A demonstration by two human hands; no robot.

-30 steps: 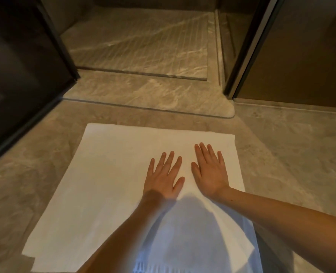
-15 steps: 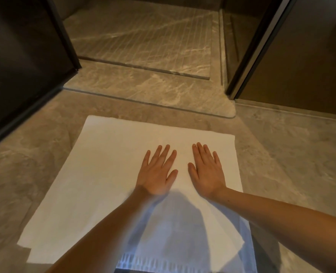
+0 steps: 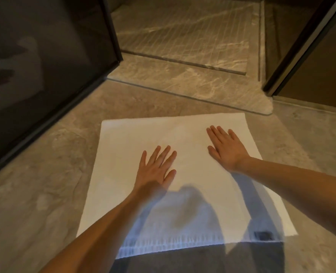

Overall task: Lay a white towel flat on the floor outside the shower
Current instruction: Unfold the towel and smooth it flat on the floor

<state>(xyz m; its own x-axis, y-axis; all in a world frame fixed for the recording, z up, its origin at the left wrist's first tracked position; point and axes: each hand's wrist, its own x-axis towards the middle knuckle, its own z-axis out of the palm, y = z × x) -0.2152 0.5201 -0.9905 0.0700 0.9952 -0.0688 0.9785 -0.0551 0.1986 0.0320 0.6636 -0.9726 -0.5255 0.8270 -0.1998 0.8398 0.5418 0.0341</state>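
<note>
Hands: my left hand [image 3: 157, 166] and right hand [image 3: 225, 148] are spread, palms flat on the white towel [image 3: 135, 146].
Towel: lies on the stone floor [image 3: 45, 184], near the shower sill [image 3: 183, 83].
Risk: pushing sideways may slide it askew or ruck wrinkles.

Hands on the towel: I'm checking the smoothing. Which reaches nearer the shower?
The right hand, near the towel's far edge; the left hand rests mid-towel.

Glass panel [image 3: 45, 75] near L; open floor [image 3: 311, 146] R.
</note>
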